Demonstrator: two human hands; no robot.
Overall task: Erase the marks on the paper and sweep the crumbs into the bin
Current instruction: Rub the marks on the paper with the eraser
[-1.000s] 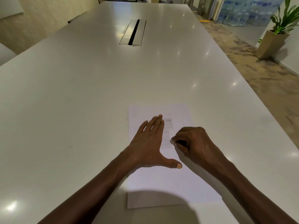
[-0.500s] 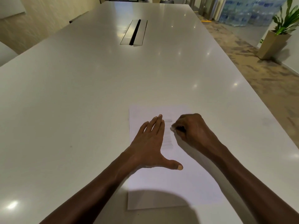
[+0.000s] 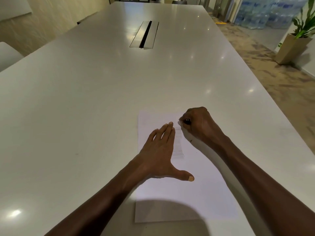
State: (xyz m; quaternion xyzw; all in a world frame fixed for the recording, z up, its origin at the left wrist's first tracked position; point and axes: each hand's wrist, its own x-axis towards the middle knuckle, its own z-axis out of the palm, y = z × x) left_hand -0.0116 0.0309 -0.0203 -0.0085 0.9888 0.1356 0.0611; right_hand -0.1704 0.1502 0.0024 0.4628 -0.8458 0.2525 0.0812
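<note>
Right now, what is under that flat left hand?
The left hand presses flat on the paper, which lies on the table. Faint marks show beside its fingers; any beneath the palm are covered.

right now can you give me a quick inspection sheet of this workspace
surface: long white table, glossy, with ceiling light reflections.
job's things: sheet of paper lies flat near the table's near edge; faint grey marks run down its upper middle; a small eraser, mostly hidden, is in the right hand; no bin in view.
clutter: a few dark specks on the paper, possibly crumbs.
grippers: left hand pressed flat on the paper, fingers straight; right hand grips the eraser at the top of the marks.
cables: nothing seen; a cable hatch sits mid-table.
surroundings: potted plant, stacked water bottles, patterned carpet.
</note>
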